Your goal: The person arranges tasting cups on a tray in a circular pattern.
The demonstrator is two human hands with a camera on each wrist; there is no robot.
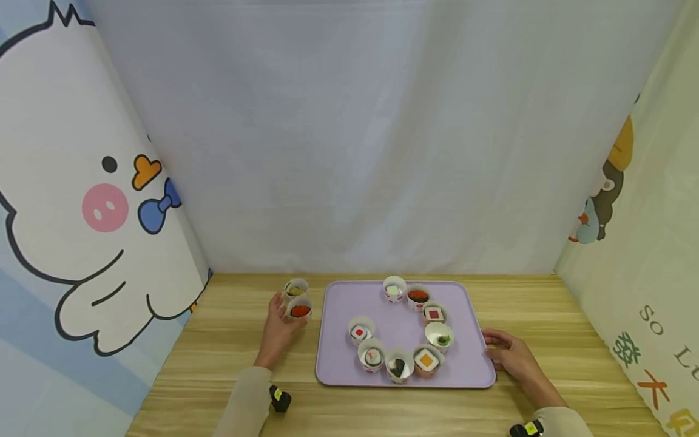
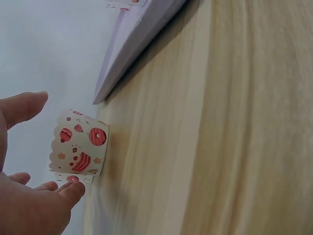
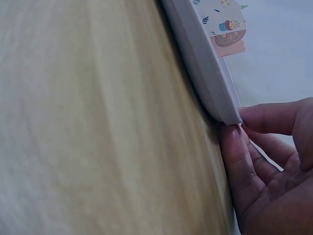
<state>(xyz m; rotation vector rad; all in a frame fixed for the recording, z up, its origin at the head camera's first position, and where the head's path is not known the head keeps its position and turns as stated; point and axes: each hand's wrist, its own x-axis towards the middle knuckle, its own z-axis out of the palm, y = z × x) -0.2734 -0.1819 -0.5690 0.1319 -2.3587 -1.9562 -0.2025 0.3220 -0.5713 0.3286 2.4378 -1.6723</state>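
Note:
My left hand [image 1: 280, 331] is beside two paper cups on the left of the wooden table. The nearer paper cup [image 1: 299, 309] holds a red-topped sushi piece; the paper cup behind it [image 1: 296, 289] has something yellowish-green inside. In the left wrist view the thumb stands apart from the printed cup [image 2: 80, 142], and the fingers lie loosely near its far side. My right hand [image 1: 513, 358] pinches the right edge of the lilac tray [image 1: 338, 303]. In the right wrist view, finger and thumb meet at the tray's rim [image 3: 215, 88].
Several paper cups with sushi pieces form a broken curve on the tray, among them one with an orange square [image 1: 427, 360] and one with green bits [image 1: 439, 337]. A pale curtain [image 1: 371, 152] hangs behind the wooden table [image 1: 246, 303], with printed cloth [image 1: 65, 152] at the sides.

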